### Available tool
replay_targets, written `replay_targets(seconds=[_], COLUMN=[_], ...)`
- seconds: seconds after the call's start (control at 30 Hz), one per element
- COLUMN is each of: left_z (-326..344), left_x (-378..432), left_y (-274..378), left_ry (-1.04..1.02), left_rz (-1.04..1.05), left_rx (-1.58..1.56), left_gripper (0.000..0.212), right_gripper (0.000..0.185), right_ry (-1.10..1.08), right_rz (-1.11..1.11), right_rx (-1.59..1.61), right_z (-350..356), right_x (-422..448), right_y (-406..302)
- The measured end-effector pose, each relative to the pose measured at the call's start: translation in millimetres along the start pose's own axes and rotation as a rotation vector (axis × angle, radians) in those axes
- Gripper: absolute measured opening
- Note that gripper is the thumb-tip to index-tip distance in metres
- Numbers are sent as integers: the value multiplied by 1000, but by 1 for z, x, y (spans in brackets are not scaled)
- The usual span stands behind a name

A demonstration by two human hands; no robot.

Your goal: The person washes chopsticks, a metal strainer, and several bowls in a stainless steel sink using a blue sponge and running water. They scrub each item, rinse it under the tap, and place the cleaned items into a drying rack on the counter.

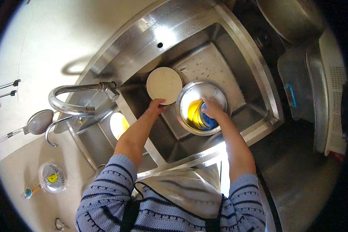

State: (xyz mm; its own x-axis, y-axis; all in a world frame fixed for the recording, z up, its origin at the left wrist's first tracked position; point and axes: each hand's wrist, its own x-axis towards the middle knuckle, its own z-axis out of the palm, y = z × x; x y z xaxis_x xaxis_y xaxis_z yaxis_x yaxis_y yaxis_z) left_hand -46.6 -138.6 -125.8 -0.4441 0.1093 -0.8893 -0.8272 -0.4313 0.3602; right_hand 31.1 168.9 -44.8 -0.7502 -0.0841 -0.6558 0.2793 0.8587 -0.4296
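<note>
My left hand (157,106) holds the near rim of a round cream plate (164,84), thumb on top and fingers below. More plate edges show under it, in the large basin of a stainless steel sink (250,58). To the right, a round steel bowl (188,87) sits in the same basin. My right hand (213,109) reaches into this bowl, its fingers closed on a blue scrubbing cloth or sponge (209,123). The blue thing lies against a yellow bowl-like dish (193,111); my hand partly covers both.
A chrome faucet (71,108) arches over the smaller basin (95,145) at left. A mesh strainer (40,121) hangs on the left wall near a small curved spout (47,132). Steel pans (320,101) and a white perforated basket (335,87) stand at right.
</note>
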Motion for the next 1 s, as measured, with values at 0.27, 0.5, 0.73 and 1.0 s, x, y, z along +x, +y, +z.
replay_targets(seconds=[0.27, 0.5, 0.73, 1.0], left_z=[2, 13, 8, 13], left_x=[-7, -43, -61, -83], left_y=[5, -2, -1, 14], left_ry=[53, 5, 75, 115], left_rz=[-64, -72, -85, 46], left_rx=[-63, -193, -316, -80], left_gripper=[50, 55, 61, 54], right_gripper=[52, 48, 46, 42], right_ry=[719, 267, 245, 229], right_rz=[216, 437, 333, 325], right_rx=[-1, 174, 149, 170], right_z=[-81, -65, -61, -67], right_x=[-26, -8, 1, -3], right_y=[18, 41, 56, 52])
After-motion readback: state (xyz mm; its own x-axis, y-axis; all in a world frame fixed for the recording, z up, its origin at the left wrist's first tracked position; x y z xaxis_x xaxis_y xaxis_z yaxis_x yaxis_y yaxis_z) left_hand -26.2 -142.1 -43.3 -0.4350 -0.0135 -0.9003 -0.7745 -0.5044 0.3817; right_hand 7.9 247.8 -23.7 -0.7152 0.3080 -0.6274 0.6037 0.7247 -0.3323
